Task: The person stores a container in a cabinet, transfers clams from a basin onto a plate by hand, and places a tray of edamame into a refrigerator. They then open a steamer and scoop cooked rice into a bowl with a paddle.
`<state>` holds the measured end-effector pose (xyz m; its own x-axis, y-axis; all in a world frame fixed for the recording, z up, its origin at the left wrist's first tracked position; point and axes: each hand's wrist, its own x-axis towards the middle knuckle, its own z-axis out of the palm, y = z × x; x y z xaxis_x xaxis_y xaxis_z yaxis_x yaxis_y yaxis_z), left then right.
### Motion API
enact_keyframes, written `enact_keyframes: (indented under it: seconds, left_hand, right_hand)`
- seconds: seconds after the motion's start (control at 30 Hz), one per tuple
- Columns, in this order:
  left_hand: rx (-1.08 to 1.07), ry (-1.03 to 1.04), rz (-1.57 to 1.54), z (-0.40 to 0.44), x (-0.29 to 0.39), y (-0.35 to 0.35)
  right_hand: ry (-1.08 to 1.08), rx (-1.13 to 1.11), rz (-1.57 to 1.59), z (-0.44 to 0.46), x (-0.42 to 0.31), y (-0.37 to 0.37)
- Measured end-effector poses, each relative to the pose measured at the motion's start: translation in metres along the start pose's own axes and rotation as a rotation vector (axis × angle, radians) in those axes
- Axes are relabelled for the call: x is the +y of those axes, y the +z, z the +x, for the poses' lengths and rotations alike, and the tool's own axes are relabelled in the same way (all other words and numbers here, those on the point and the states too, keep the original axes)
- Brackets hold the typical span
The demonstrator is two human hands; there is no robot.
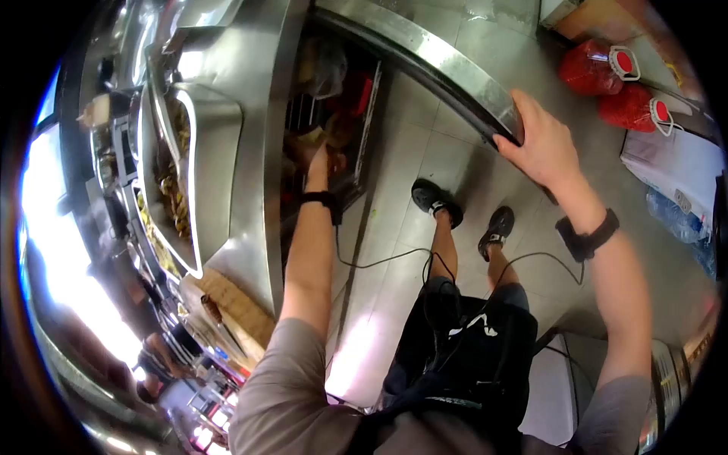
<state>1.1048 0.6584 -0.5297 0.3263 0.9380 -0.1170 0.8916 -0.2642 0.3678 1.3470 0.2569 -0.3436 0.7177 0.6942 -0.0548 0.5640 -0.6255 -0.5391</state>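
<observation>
My right hand (540, 144) grips the end of an open metal door (447, 64) with a black seal, thumb on one side and fingers on the other. Inside the dark cabinet under the steel counter (254, 152) is my left hand (315, 158), reaching over a wire shelf. It touches or holds something pale and small; its fingers are largely hidden in shadow. Near it lie a clear plastic bag (327, 67) and a red item (358, 89).
Metal food pans (216, 171) and a wooden board (246, 307) with a knife (221, 322) are on the counter. Red-filled jugs (588, 68) stand at the upper right by a white box (667, 163). Cables hang between my wrists.
</observation>
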Motion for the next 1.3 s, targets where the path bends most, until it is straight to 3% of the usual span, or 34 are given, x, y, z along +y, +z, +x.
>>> enact_keyframes:
  seconds: [0.07,0.17,0.2,0.27,0.33,0.67,0.8,0.97,1.03,1.07,1.1,1.2,1.27,1.3]
  left_hand:
    - [0.201,0.108,-0.105,0.022,0.009,0.007]
    - [0.412,0.346,0.219,0.057,0.02,0.007]
    - [0.158,0.105,0.038,0.062,0.028,0.002]
    - [-0.091,-0.141,-0.149,0.075,0.033,0.001]
    - [-0.141,-0.079,-0.049,0.082,0.028,0.001]
    - [-0.179,-0.068,0.201,0.062,0.05,-0.02]
    - [-0.105,0.041,0.283,0.058,0.05,-0.018]
    - [0.193,0.219,-0.079,0.016,0.038,0.005]
    - [-0.409,0.208,0.295,-0.029,0.034,-0.006]
    - [-0.587,0.269,0.396,-0.074,0.069,-0.051]
    - [-0.694,0.394,0.199,-0.106,0.021,-0.026]
    - [-1.182,0.565,0.125,-0.203,0.048,-0.124]
    - [-1.271,0.437,-0.024,-0.246,0.06,-0.198]
    - [-1.202,0.426,-0.115,-0.262,0.058,-0.224]
  right_hand:
    - [0.022,-0.036,0.027,0.002,-0.005,0.001]
    - [0.013,0.006,0.023,-0.001,-0.015,0.008]
    - [0.068,-0.064,0.044,-0.001,-0.021,0.006]
    - [0.092,-0.077,0.053,-0.004,-0.026,0.01]
    - [0.152,-0.117,0.133,-0.002,-0.035,0.015]
    - [0.133,-0.088,0.109,-0.003,-0.037,0.017]
    - [0.091,-0.047,0.106,-0.001,-0.033,0.015]
    - [0.022,-0.022,0.066,-0.002,-0.032,0.007]
    - [0.132,-0.111,0.049,-0.003,-0.039,0.004]
    - [0.097,-0.07,-0.001,-0.007,-0.042,0.006]
    - [0.092,-0.063,-0.027,-0.011,-0.043,0.01]
    - [0.044,-0.028,-0.052,-0.031,-0.057,0.029]
    - [-0.027,-0.04,0.103,-0.042,-0.065,0.048]
    - [0.046,-0.192,0.217,-0.046,-0.073,0.052]
